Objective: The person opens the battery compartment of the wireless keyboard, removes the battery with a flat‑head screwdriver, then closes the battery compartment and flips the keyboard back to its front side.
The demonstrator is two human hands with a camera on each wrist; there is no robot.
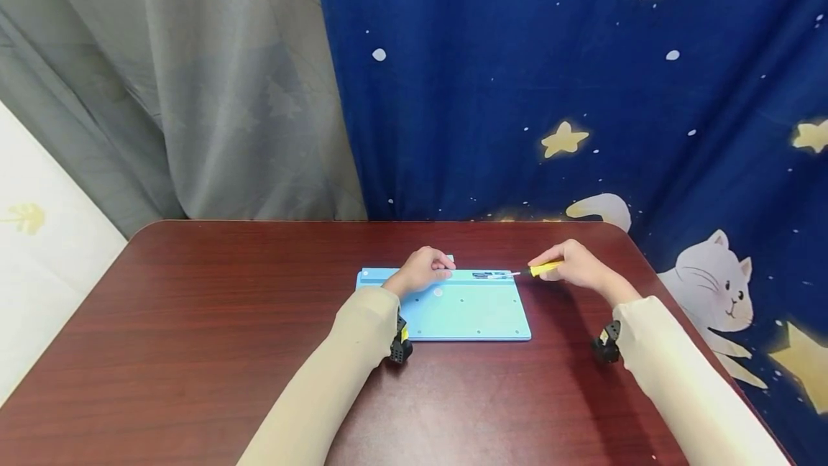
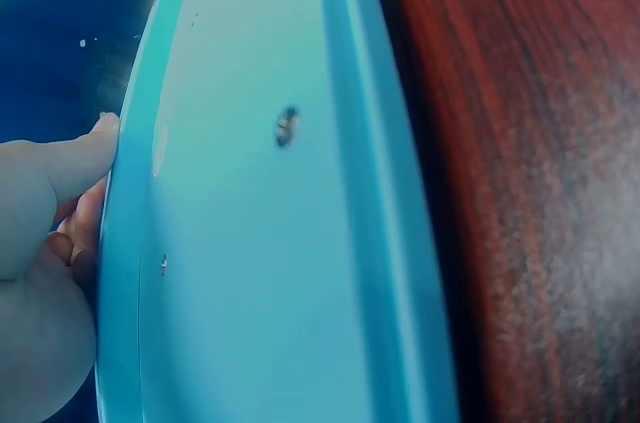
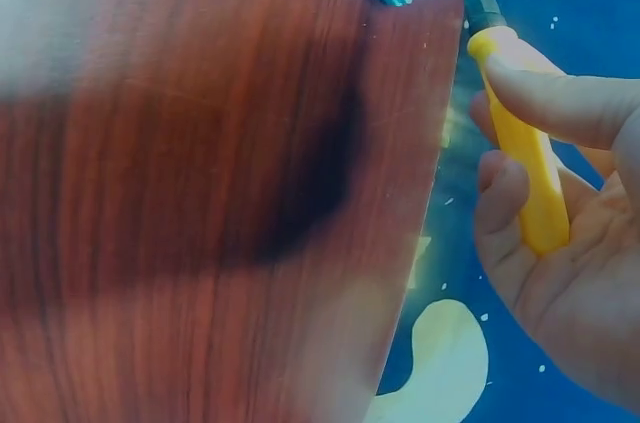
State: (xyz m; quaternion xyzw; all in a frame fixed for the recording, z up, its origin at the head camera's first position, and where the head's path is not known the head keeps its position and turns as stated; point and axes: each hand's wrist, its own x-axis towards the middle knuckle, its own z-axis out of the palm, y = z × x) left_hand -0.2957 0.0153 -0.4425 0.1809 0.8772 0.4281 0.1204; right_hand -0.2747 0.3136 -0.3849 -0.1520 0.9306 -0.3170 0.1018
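A light blue keyboard (image 1: 466,311) lies underside up on the table, with small screws and a pale round spot on its face. My left hand (image 1: 423,270) grips its far edge, thumb and curled fingers against the rim in the left wrist view. Beside those fingers a small blue piece (image 1: 451,258) sticks up past the edge. At the far right of the keyboard is a narrow recess (image 1: 481,275) with dark parts. My right hand (image 1: 572,265) holds a screwdriver (image 3: 525,148) by its yellow handle, its metal shaft reaching the recess. Exactly what the tip touches is too small to tell.
The dark red wooden table (image 1: 194,322) extends around the keyboard. Behind it hang a grey curtain (image 1: 233,92) and a blue curtain (image 1: 466,92) with stars and a cat. A black wrist camera sits on each sleeve.
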